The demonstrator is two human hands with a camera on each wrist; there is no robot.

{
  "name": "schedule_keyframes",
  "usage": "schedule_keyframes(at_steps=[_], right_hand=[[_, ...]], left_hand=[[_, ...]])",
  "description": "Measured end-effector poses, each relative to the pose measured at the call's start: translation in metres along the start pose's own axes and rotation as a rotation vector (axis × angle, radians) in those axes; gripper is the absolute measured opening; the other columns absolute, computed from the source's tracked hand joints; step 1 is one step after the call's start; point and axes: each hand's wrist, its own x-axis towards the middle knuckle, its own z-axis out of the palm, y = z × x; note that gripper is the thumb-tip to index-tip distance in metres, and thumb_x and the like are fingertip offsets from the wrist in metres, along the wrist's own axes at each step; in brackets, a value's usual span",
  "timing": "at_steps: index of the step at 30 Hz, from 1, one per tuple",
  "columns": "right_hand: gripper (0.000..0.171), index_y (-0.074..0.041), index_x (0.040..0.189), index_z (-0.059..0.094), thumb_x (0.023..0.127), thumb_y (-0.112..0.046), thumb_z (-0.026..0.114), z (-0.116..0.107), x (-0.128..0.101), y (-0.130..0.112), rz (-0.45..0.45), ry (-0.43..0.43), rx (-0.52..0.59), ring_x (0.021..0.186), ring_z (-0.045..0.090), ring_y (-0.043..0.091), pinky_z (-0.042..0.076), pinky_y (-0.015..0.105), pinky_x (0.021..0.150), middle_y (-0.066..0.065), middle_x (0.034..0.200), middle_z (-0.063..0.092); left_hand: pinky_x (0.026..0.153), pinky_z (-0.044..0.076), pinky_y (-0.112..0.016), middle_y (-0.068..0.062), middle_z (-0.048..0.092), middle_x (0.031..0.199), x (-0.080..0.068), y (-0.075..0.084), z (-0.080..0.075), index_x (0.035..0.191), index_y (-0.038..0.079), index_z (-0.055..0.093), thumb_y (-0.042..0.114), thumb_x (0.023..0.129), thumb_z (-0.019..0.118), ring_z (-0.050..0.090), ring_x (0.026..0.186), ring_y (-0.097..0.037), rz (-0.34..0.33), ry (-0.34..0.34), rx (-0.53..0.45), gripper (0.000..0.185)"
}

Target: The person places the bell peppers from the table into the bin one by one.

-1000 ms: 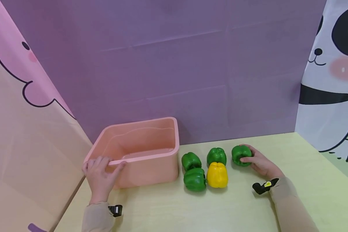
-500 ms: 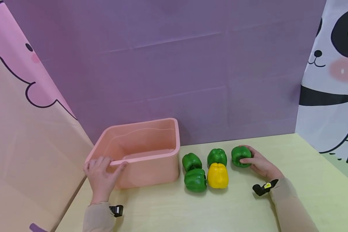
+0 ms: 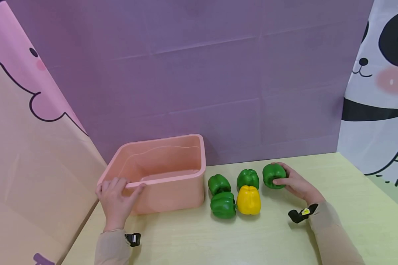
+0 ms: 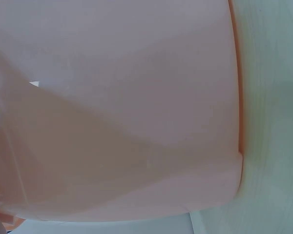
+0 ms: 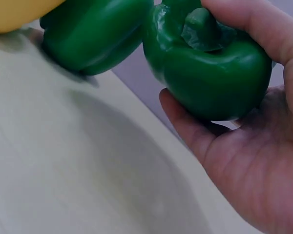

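Green bell pepper (image 3: 273, 175) | right hand (image 3: 296, 184) fingers curled round it | left hand (image 3: 116, 200) fingers gripping pink tub (image 3: 172, 176) rim | advice: lift clear of neighbouring peppers, steady tub.

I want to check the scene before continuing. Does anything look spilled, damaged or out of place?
Nothing stands out. The pink tub sits upright with the left hand on its rim. Beside it lie three green peppers and a yellow pepper, all intact. The right hand holds a fourth green pepper.
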Motion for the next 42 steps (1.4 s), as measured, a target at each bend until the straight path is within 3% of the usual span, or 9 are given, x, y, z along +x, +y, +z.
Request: schedule_keyframes(at_steps=[4, 12, 20, 30, 42], right_hand=[[0.062, -0.011, 0.136, 0.035, 0.084, 0.0, 0.068, 0.003, -0.001, -0.009, -0.007, -0.006, -0.023, 0.106, 0.049, 0.02, 0.048, 0.026, 0.088, 0.016, 0.128, 0.039], [0.058, -0.019, 0.131, 0.041, 0.084, 0.0, 0.069, 0.006, -0.001, -0.018, -0.035, -0.033, -0.014, 0.105, 0.051, 0.019, 0.048, 0.027, 0.088, 0.011, 0.124, 0.042], [0.064, -0.009, 0.137, 0.036, 0.083, 0.0, 0.069, 0.007, -0.002, -0.023, -0.02, -0.025, -0.032, 0.106, 0.05, 0.021, 0.049, 0.027, 0.088, 0.016, 0.127, 0.04], [0.058, -0.024, 0.129, 0.045, 0.082, 0.001, 0.069, 0.015, -0.002, -0.033, -0.059, -0.066, -0.043, 0.107, 0.049, 0.024, 0.049, 0.029, 0.087, 0.014, 0.126, 0.042], [0.06, -0.024, 0.132, 0.044, 0.083, 0.0, 0.069, 0.023, -0.005, -0.046, -0.085, -0.091, -0.055, 0.108, 0.047, 0.028, 0.05, 0.031, 0.086, 0.013, 0.127, 0.04]], left_hand=[[0.088, 0.021, -0.058, -0.009, 0.057, 0.074, 0.0, 0.001, -0.002, 0.075, 0.008, 0.058, 0.076, 0.079, 0.053, 0.043, 0.076, -0.032, -0.009, -0.021, 0.004, 0.068], [0.089, 0.02, -0.058, -0.009, 0.056, 0.075, 0.0, 0.002, -0.003, 0.074, 0.009, 0.057, 0.073, 0.08, 0.056, 0.043, 0.076, -0.032, -0.018, -0.034, 0.001, 0.065], [0.088, 0.021, -0.058, -0.01, 0.057, 0.074, 0.0, 0.004, -0.003, 0.075, 0.007, 0.059, 0.073, 0.08, 0.056, 0.043, 0.075, -0.032, -0.01, -0.029, 0.003, 0.066], [0.087, 0.021, -0.058, -0.008, 0.055, 0.071, 0.001, 0.002, -0.002, 0.072, 0.008, 0.057, 0.07, 0.078, 0.061, 0.042, 0.073, -0.031, -0.006, -0.016, -0.007, 0.062], [0.089, 0.021, -0.058, -0.008, 0.055, 0.072, 0.001, 0.002, -0.003, 0.074, 0.009, 0.058, 0.071, 0.079, 0.059, 0.042, 0.075, -0.032, -0.016, -0.034, 0.003, 0.063]])
